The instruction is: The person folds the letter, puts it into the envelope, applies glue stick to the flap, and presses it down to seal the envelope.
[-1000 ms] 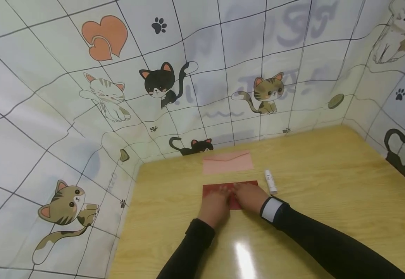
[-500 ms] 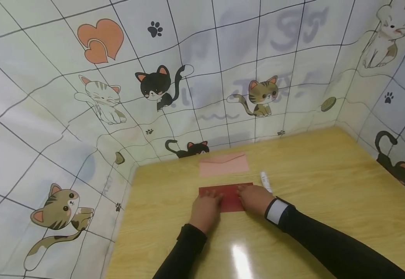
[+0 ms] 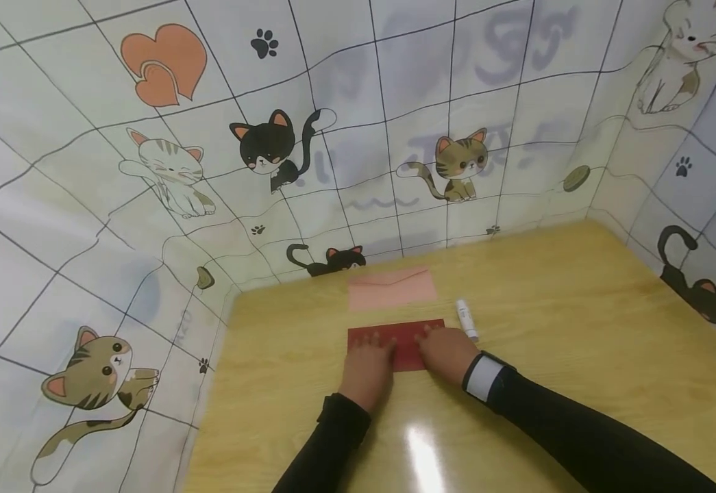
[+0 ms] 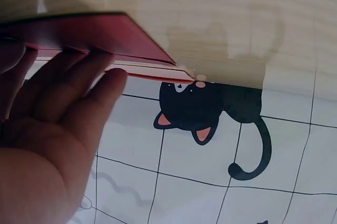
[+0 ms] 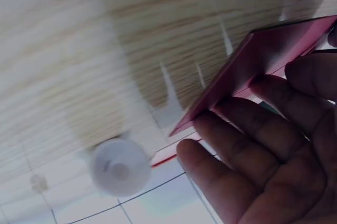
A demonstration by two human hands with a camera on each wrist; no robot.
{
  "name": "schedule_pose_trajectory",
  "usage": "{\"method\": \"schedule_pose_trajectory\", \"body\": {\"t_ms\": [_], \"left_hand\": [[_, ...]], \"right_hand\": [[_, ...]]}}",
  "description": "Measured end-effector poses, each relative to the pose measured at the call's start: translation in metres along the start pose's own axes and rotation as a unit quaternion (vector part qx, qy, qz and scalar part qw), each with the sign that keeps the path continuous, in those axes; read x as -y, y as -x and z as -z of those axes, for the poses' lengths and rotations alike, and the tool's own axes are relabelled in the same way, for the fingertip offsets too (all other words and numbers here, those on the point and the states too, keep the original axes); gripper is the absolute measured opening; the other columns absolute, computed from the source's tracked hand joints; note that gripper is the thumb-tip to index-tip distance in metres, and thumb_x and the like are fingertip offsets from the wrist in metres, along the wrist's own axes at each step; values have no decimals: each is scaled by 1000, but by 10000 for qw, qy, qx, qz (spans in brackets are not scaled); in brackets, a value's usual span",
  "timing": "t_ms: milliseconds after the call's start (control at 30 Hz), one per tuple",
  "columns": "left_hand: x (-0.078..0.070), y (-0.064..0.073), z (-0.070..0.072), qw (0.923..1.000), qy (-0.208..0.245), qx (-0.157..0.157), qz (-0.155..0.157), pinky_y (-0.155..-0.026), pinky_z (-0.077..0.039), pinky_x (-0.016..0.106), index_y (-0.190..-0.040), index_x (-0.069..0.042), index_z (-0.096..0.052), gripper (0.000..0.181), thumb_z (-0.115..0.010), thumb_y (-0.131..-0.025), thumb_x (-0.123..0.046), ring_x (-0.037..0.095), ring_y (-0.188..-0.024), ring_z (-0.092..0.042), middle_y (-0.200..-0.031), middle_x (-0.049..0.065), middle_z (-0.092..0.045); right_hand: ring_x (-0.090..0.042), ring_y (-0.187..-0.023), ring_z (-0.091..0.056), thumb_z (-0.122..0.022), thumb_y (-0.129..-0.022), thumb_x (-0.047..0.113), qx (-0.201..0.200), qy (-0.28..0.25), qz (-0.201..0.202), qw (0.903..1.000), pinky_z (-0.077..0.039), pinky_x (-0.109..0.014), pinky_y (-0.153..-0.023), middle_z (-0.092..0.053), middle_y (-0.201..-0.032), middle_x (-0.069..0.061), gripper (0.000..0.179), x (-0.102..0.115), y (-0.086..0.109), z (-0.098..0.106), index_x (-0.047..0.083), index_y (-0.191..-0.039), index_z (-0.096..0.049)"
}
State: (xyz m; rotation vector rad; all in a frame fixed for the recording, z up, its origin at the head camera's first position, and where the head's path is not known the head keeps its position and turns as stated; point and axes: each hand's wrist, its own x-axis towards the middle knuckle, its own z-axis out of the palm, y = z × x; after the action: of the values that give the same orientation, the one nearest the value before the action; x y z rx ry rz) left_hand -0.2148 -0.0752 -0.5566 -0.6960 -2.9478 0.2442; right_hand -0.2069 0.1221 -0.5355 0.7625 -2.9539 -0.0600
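A dark red, envelope-sized paper (image 3: 405, 352) lies flat on the table, its long side running left to right. My left hand (image 3: 368, 373) rests on its left part, fingertips on the surface and fingers extended in the left wrist view. On the right part rests my right hand (image 3: 450, 355), its fingers reaching onto the paper; the right wrist view shows the fingertips (image 5: 202, 121) right at the red sheet. A strip of red shows between the two hands. Beyond it lies a pink envelope (image 3: 392, 290) with its flap line along the top.
A white capped tube (image 3: 466, 320), like a glue stick, lies just right of the red paper, close to my right hand. The wooden table (image 3: 549, 301) meets a white cat-patterned sheet (image 3: 358, 103) at the back and both sides.
My hands have drawn apart from the middle of the red paper, uncovering more of its centre. The head view has shifted slightly; the pink envelope and tube stay in place.
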Motion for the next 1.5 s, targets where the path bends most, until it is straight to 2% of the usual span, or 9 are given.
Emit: {"method": "schedule_pose_trajectory", "body": {"t_ms": [200,333,467,667,833,967,1200,1367,1500], "left_hand": [[15,2,-5,10000,-72,-58,3,-110,-64,47,-146,-31,-78,39,-71,-109,-21,30,-126,-78,-136,7,-82],[21,-1,-33,9994,34,-356,12,-106,-65,52,-141,-26,-80,39,-74,-102,-20,31,-121,-79,-130,5,-84],[24,-19,-62,9992,189,-318,-177,-112,-63,50,-139,-20,-80,36,-73,-104,-20,31,-115,-77,-118,9,-82],[29,-50,-91,9980,143,-561,-235,-80,-63,37,-120,-19,-86,21,-77,-100,-18,24,-89,-74,-93,4,-78],[26,-46,-69,9975,200,-655,-181,-65,-55,38,-113,-16,-86,18,-77,-98,-19,22,-80,-68,-84,4,-73],[16,-34,-21,9997,114,-209,-33,-71,-59,38,-118,-14,-85,19,-78,-102,-21,21,-85,-71,-89,3,-76],[34,-44,-45,9988,208,-385,198,-69,-60,37,-112,-14,-85,15,-79,-99,-19,23,-85,-72,-88,3,-76],[23,-40,-24,9980,170,-579,173,-63,-62,37,-94,-15,-84,5,-81,-97,-16,19,-77,-70,-79,-1,-75],[12,-32,-3,9977,402,-489,229,-55,-58,32,-79,-14,-76,19,-81,-97,-10,16,-65,-67,-69,-2,-70]], "right_hand": [[-35,-98,-84,-71,-109,11,175,-280,35,9994,-70,-46,-71,-85,-128,-19,28,-4,-7,0,6,-134,-83],[-34,-97,-84,-72,-108,9,146,-320,25,9994,-70,-45,-73,-86,-126,-17,27,-6,-7,-4,5,-132,-84],[-33,-96,-83,-73,-106,8,-10,-209,17,9998,-69,-45,-78,-86,-123,-17,25,-9,-9,-6,4,-128,-84],[-32,-90,-82,-73,-104,7,-141,-421,-7,9990,-69,-44,-78,-86,-108,-17,16,-21,-21,-4,2,-114,-85],[-30,-75,-76,-79,-103,14,-146,-759,35,9970,-65,-44,-71,-78,-83,-13,19,-31,-32,-3,6,-87,-76],[-28,-73,-75,-83,-102,18,-93,-761,98,9970,-63,-42,-71,-77,-79,-9,25,-34,-37,-4,8,-81,-74],[-28,-73,-75,-83,-101,16,-215,-900,102,9957,-63,-43,-70,-76,-79,-9,24,-28,-48,4,9,-81,-72],[-28,-75,-72,-82,-103,17,88,-1275,52,9918,-59,-42,-69,-76,-82,-11,16,-46,-42,9,8,-91,-76],[-34,-92,-80,-85,-101,20,55,-1456,-753,9865,-67,-47,-76,-84,-103,-17,27,-77,-28,18,1,-120,-81]]}}
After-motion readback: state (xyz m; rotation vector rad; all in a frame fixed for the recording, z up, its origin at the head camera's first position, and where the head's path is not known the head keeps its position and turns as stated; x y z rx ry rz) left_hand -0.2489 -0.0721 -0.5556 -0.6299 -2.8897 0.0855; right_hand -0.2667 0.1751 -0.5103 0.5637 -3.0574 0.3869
